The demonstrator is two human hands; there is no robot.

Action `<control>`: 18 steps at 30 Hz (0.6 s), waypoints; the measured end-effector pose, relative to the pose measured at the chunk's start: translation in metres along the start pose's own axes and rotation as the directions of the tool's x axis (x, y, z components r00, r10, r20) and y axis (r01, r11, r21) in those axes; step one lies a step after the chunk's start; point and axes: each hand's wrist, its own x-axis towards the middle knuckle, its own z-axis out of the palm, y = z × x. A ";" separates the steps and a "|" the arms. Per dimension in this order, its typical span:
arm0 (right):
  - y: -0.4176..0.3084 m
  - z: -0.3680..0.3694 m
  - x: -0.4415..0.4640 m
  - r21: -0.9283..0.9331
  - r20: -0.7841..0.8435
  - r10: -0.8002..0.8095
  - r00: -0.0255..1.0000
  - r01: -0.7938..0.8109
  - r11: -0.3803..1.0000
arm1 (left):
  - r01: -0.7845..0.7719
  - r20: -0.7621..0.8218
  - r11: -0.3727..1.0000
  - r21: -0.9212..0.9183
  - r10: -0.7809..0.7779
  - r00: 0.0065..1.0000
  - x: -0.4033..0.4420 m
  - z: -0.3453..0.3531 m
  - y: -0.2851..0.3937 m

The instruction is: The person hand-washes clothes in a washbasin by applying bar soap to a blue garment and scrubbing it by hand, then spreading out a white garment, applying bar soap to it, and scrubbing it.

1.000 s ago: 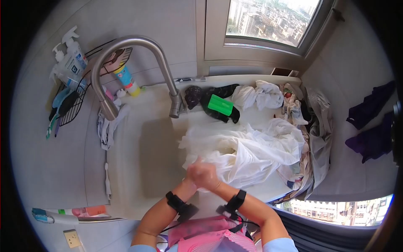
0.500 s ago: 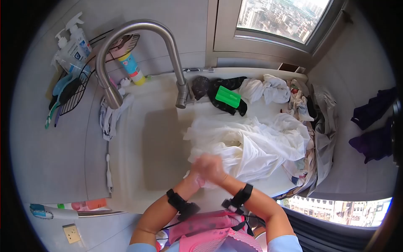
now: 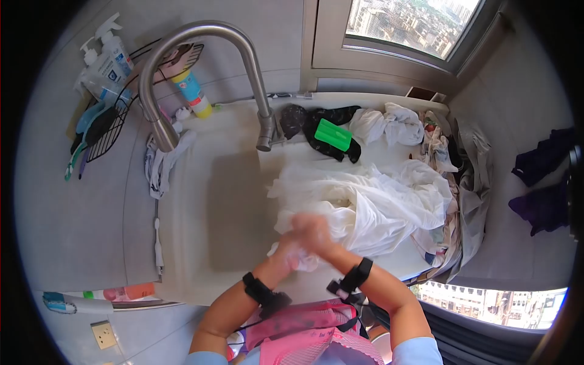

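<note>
My left hand point(image 3: 291, 252) and my right hand point(image 3: 313, 232) are close together over the near left edge of a wet white cloth point(image 3: 377, 210). Their fingers are blurred and curled in, and a bit of pale fabric shows by them. The cloth lies bunched across the ribbed washboard side of the sink. Behind it, a green soap bar or block point(image 3: 333, 134) rests on a black garment point(image 3: 328, 115). Rolled white cloths point(image 3: 395, 125) lie to its right.
A tall metal faucet point(image 3: 255, 70) arches over the sink basin point(image 3: 234, 213). Bottles point(image 3: 108, 70) and brushes point(image 3: 97, 125) sit in a wire rack at the left. Piled clothes point(image 3: 474, 182) hang over the right edge. A toothbrush point(image 3: 158, 243) lies on the left rim.
The view has shifted, so the sink appears higher and slightly to the right. My hands have moved a little over the white cloth's edge and remain close together.
</note>
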 end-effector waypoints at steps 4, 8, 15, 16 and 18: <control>-0.003 0.003 0.002 0.036 -0.098 -0.090 0.991 0.094 0.995 | -0.048 -0.004 0.997 0.061 0.048 0.999 0.004 0.028 0.009; 0.004 -0.014 0.012 -0.105 -0.004 0.271 0.963 -0.270 0.957 | -0.062 -0.199 0.966 0.253 0.114 0.973 -0.013 0.022 0.019; 0.016 -0.063 0.018 0.503 0.233 0.583 0.778 -0.610 0.613 | -0.355 -0.194 0.836 0.418 0.464 0.865 -0.039 0.062 0.066; 0.015 -0.070 0.020 0.329 0.283 0.465 0.839 -0.541 0.774 | -0.358 -0.202 0.832 0.424 0.473 0.858 -0.041 0.061 0.067; 0.016 -0.083 0.024 -0.023 0.441 0.233 0.867 -0.249 0.968 | -0.372 -0.215 0.822 0.432 0.494 0.842 -0.044 0.060 0.068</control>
